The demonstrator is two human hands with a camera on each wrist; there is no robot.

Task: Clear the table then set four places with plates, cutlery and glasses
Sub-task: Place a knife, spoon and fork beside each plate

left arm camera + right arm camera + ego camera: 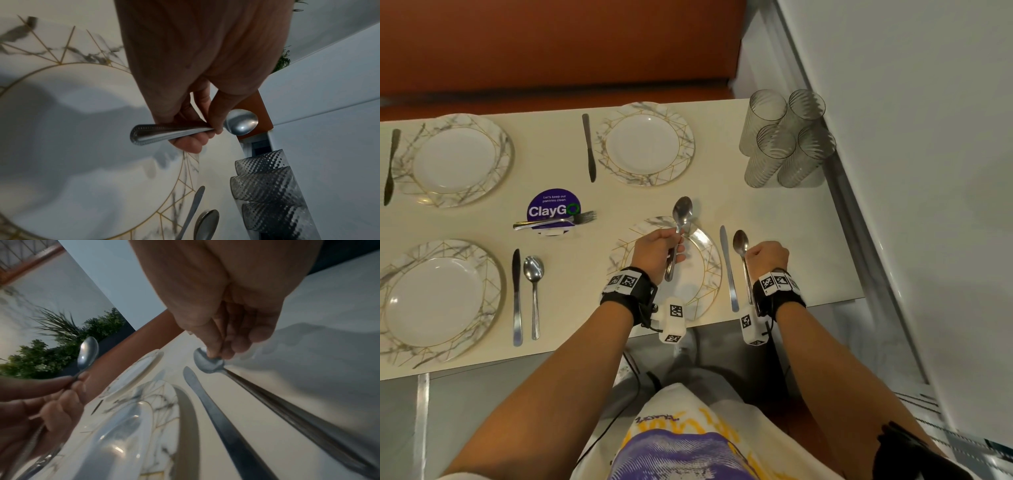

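Note:
My left hand [661, 246] grips a steel spoon [682, 209] by its handle, bowl pointing away, above the near right marbled plate [707, 263]. The left wrist view shows the fingers [191, 144] curled round the handle [164, 131]. My right hand [767, 255] is curled over a second spoon [740, 241] that lies on the table right of a knife [727, 267]. In the right wrist view its fingertips [213, 352] pinch that spoon [209, 365] at the neck. Three more plates [649, 144] [453, 159] [434, 299] are laid out.
Several ribbed glasses [784, 137] stand clustered at the far right corner by the wall. Forks [558, 219] lie on a purple sticker mid-table. The near left plate has a knife [517, 294] and spoon [534, 291]; both far plates have a knife [589, 147] only.

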